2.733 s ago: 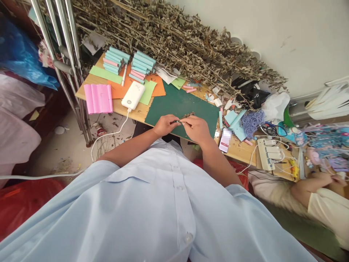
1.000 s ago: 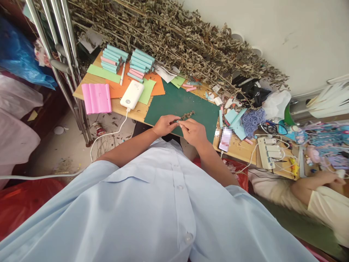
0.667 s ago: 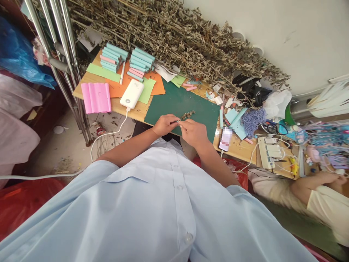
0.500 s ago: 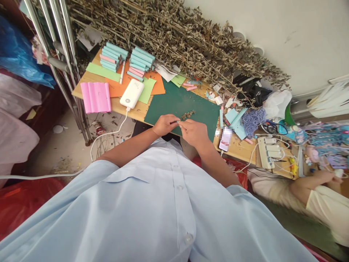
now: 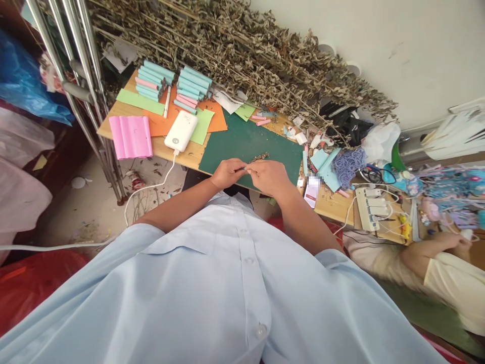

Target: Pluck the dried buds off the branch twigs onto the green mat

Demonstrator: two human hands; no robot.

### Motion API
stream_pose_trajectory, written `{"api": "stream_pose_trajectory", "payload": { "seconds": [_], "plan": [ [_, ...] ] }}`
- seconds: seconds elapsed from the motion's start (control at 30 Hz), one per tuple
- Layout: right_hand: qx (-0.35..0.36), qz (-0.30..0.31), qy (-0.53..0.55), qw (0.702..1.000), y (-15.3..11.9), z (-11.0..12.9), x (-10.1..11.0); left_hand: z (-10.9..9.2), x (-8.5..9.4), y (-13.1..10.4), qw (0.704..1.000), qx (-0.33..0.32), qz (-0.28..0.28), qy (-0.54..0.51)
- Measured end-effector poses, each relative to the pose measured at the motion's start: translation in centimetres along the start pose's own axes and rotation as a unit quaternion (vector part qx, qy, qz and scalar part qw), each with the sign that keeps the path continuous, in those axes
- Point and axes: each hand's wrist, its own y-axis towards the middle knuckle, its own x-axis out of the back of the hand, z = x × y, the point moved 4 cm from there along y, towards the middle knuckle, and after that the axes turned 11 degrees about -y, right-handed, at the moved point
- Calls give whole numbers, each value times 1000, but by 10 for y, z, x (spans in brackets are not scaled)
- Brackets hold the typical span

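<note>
My left hand point(image 5: 228, 173) and my right hand point(image 5: 267, 177) meet fingertip to fingertip over the near edge of a dark green mat point(image 5: 242, 136). The fingers of both are closed in a pinch on something too small to make out. Just beyond my right hand, a little heap of dried plant bits point(image 5: 261, 156) lies on the mat, partly covered by that hand. Pale blue and pink rolls point(image 5: 194, 83) are stacked at the back left, beside orange paper point(image 5: 217, 117) and green paper point(image 5: 203, 126).
A white power bank point(image 5: 181, 131) and pink paper point(image 5: 131, 137) lie left. Dried stalks point(image 5: 242, 50) line the back. Right are a phone point(image 5: 311, 191), purple yarn point(image 5: 349, 167), a power strip point(image 5: 371, 208) and another person's arm point(image 5: 420, 257). Metal crutches point(image 5: 84, 86) stand far left.
My right hand has shifted slightly up and left and now hides more of the plant heap. The whole view has moved a little, so the table things appear slightly further left.
</note>
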Motion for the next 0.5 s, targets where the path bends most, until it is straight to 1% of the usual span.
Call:
{"api": "stream_pose_trajectory", "payload": {
  "seconds": [0.13,0.2,0.27,0.3,0.37,0.43,0.5],
  "plan": [
    [2,-28,63,998,-4,-7,7,2,0,0,1000,16,-9,5],
    [-12,-63,106,992,-6,-18,10,4,1,-1,999,30,-17,12],
    [-43,-103,135,985,-8,-35,7,7,2,-1,999,42,-27,21],
    [-68,-121,140,980,-8,-46,2,8,2,-1,998,46,-31,25],
    [-126,-139,139,972,-8,-69,-14,9,3,-1,997,51,-41,28],
    [-166,-145,128,967,-8,-87,-34,9,3,0,997,54,-49,25],
    [-195,-142,133,961,-8,-98,-53,9,3,1,997,56,-55,19]
  ]
}}
